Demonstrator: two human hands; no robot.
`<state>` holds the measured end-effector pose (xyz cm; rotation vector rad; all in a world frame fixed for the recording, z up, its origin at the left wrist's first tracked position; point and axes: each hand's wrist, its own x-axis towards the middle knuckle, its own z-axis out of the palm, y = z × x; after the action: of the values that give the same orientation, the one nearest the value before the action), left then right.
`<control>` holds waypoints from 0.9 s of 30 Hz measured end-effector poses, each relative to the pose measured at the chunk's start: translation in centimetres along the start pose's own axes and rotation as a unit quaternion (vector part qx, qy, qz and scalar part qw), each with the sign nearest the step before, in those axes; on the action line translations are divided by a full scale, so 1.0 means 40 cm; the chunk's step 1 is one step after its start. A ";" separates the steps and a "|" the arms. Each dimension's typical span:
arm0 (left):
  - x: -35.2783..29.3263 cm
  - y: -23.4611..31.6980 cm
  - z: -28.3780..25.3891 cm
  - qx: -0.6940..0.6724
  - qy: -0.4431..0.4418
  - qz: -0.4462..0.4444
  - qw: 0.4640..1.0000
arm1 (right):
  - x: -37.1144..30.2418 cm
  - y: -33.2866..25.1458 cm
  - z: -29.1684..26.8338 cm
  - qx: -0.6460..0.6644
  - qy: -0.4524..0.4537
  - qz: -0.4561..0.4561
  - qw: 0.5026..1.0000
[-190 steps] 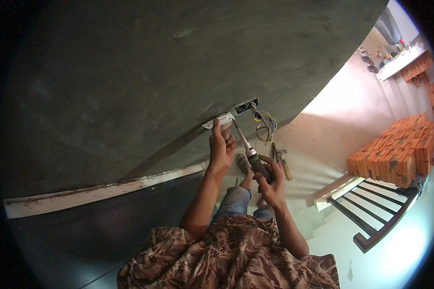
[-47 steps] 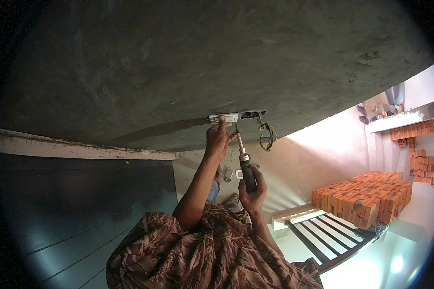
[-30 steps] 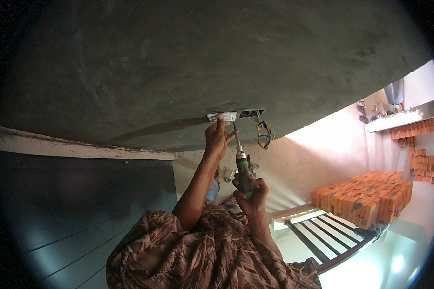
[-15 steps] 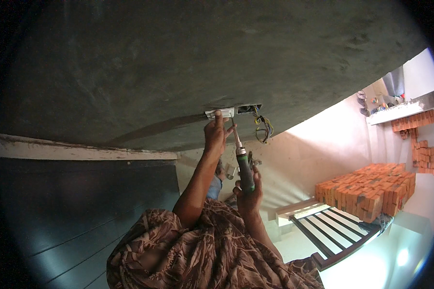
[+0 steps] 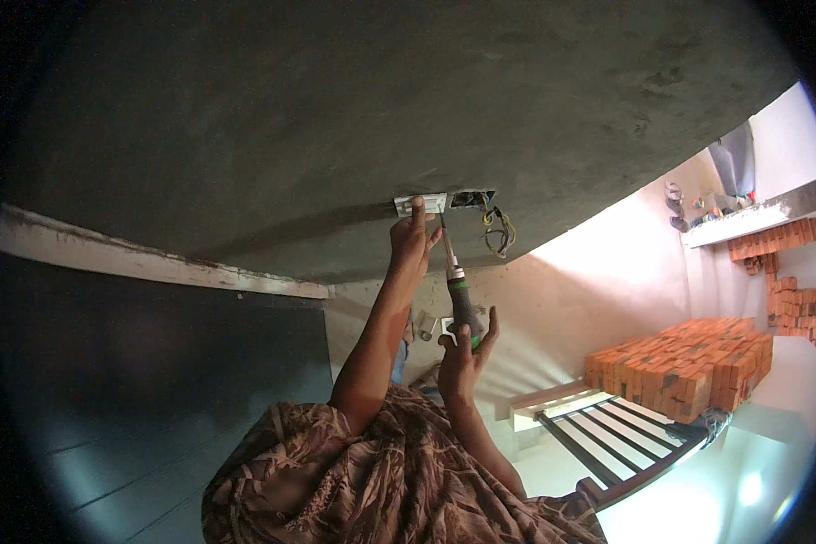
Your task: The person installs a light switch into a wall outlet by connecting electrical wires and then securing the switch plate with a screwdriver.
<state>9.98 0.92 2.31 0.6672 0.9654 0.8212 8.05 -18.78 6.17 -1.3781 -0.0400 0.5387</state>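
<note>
Bare grey ceiling [image 5: 335, 118]. Left hand [image 5: 412, 238] presses a white fitting plate [image 5: 422, 204] at twelve o'clock; light, rigid, likely brittle, best held by its edges. Right hand [image 5: 462, 349] is clamped round the screwdriver [image 5: 458, 295], beside loose wires [image 5: 497, 231].

left arm stretched straight up, left hand [image 5: 412, 243] raised with fingertips pressed overhead; right forearm bent upward, right hand [image 5: 463, 354] lower, fingers loosely curled, some spread open
</note>
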 end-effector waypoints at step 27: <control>0.007 0.001 0.005 -0.008 0.042 -0.017 0.999 | 0.041 0.011 -0.030 -0.043 -0.047 -0.057 0.996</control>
<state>10.24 1.17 2.31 0.6040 1.0417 0.8310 9.76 -19.20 5.05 -1.4249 -0.2193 0.5114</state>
